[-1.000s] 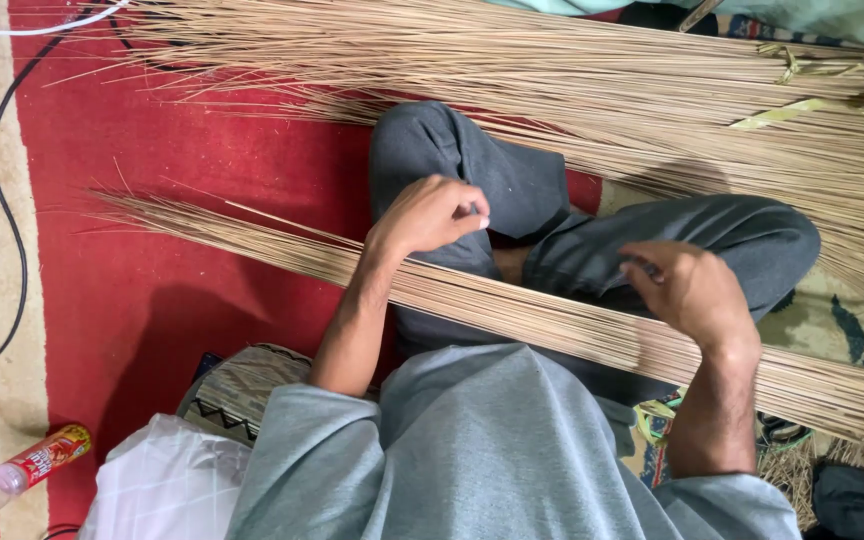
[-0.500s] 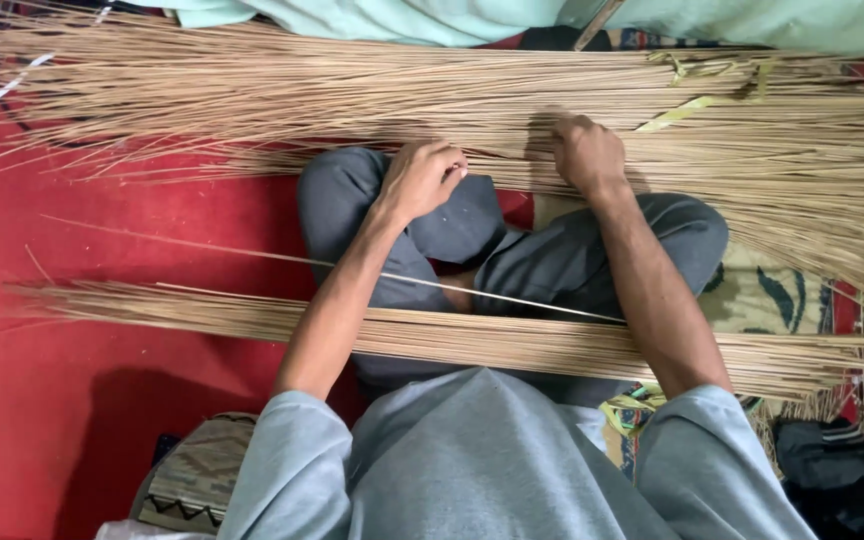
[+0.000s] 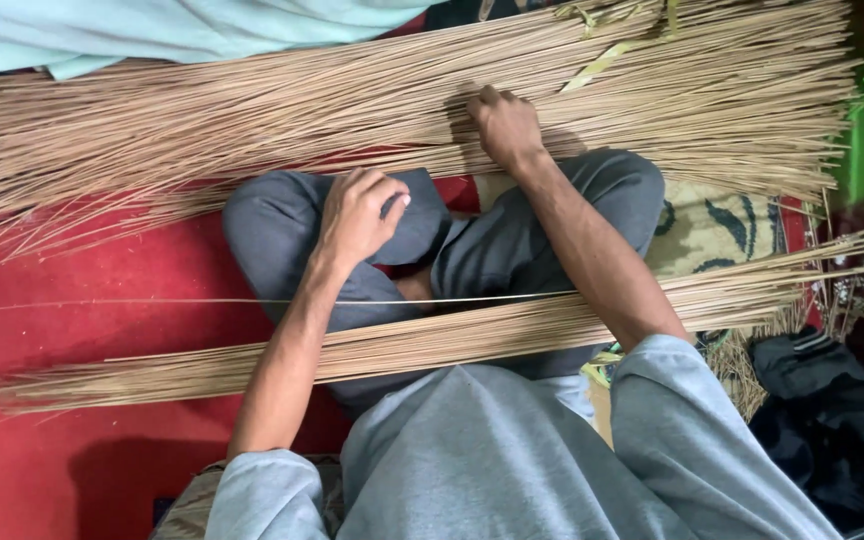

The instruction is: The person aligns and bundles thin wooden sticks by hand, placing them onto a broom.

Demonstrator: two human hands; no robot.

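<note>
Here the right hand [image 3: 505, 125] presses fingers into the far stick pile [image 3: 252, 120]; the left hand [image 3: 360, 215], half curled, holds nothing visible above the lap bundle [image 3: 452, 340].

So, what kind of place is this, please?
Probably a home floor used for handcraft, not a factory. The person sits cross-legged on a red carpet, with a large pile of thin sticks ahead and a smaller bundle across the lap.

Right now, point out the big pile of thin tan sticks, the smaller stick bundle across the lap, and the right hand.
big pile of thin tan sticks [image 3: 252, 110], head view, middle of pile
smaller stick bundle [image 3: 432, 340], head view, mid-length
right hand [image 3: 504, 125], head view, back of hand
</note>
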